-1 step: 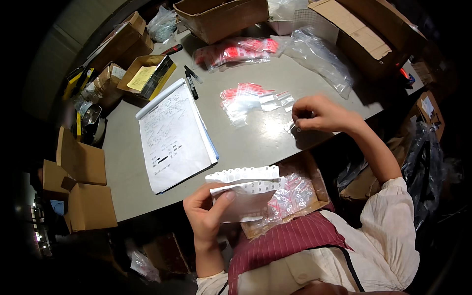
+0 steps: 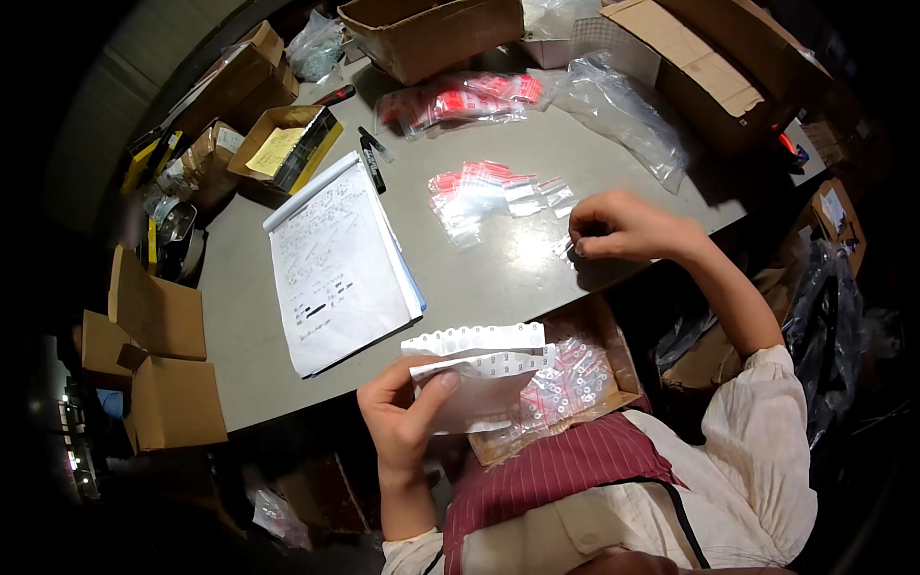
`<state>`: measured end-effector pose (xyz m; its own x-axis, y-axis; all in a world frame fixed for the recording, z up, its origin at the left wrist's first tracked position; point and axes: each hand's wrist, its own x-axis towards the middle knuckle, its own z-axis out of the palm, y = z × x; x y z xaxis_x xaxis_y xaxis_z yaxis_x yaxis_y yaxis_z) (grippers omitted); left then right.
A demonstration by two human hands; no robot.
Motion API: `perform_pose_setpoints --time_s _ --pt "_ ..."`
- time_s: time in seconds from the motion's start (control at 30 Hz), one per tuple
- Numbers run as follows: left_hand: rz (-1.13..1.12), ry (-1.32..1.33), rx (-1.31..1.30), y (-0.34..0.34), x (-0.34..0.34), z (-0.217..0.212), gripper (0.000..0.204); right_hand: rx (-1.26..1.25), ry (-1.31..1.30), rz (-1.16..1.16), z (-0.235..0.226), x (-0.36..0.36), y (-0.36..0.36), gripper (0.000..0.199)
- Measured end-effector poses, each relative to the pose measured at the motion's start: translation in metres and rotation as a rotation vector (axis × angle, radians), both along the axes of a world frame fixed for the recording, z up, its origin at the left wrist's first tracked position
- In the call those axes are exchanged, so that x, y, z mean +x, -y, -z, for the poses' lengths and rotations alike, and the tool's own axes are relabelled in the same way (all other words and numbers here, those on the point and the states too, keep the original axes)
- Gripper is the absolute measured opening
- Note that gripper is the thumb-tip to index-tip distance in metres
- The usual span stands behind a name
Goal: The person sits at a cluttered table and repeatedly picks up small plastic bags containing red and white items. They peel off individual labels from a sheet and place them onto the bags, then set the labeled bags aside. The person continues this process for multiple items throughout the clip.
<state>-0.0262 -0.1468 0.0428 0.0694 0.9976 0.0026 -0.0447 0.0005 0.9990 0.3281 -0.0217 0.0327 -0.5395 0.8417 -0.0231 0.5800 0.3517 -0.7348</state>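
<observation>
My left hand (image 2: 407,412) grips a folded strip of label stickers (image 2: 479,369), white with rows of small printed marks, thumb in front and fingers behind. Over the table's near right edge, my right hand (image 2: 623,228) is closed, thumb and index finger together. Its fingertips meet a small whitish piece by the edge; whether it is a bag or a sticker I cannot tell. Left of that hand lies a spread of small clear zip bags (image 2: 479,201) with red tops. Against my lap is an open cardboard box (image 2: 623,369) holding filled little bags (image 2: 570,383) of pale ring-like pieces.
A handwritten notepad (image 2: 335,278) lies left, with black markers (image 2: 372,163) beyond it. Bulk packs of red-topped bags (image 2: 460,101), a large clear plastic bag (image 2: 623,115) and a cardboard box (image 2: 431,43) line the back. An open carton (image 2: 172,393) stands off the table's left side.
A small round white spot seen at my right fingertips in the earlier frame is now hidden. My left hand and the label stickers look the same.
</observation>
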Motion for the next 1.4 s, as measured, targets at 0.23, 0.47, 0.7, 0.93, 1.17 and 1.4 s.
perform_pose_setpoints --time_s 0.23,0.47,0.7,0.93,1.17,1.4 --pt "0.009 0.014 -0.031 -0.002 0.003 -0.001 0.016 0.205 0.155 -0.088 0.017 -0.009 0.004 0.023" --pt "-0.042 0.063 -0.027 -0.001 -0.001 0.003 0.014 0.239 0.282 0.056 0.011 -0.009 0.011 0.029" --pt "-0.026 0.087 -0.012 -0.001 -0.007 -0.002 0.014 -0.020 0.123 -0.304 0.001 -0.026 0.044 0.026" --pt "0.015 -0.126 0.080 -0.003 0.002 0.006 0.014 0.119 -0.212 -0.103 -0.036 -0.044 0.051 0.016" --pt "0.017 -0.372 0.278 -0.008 0.020 0.007 0.013 0.305 -0.090 -0.168 -0.029 -0.058 0.059 0.019" --pt "0.046 -0.340 0.227 -0.012 0.024 0.012 0.014 0.366 -0.039 -0.137 -0.017 -0.062 0.064 0.022"
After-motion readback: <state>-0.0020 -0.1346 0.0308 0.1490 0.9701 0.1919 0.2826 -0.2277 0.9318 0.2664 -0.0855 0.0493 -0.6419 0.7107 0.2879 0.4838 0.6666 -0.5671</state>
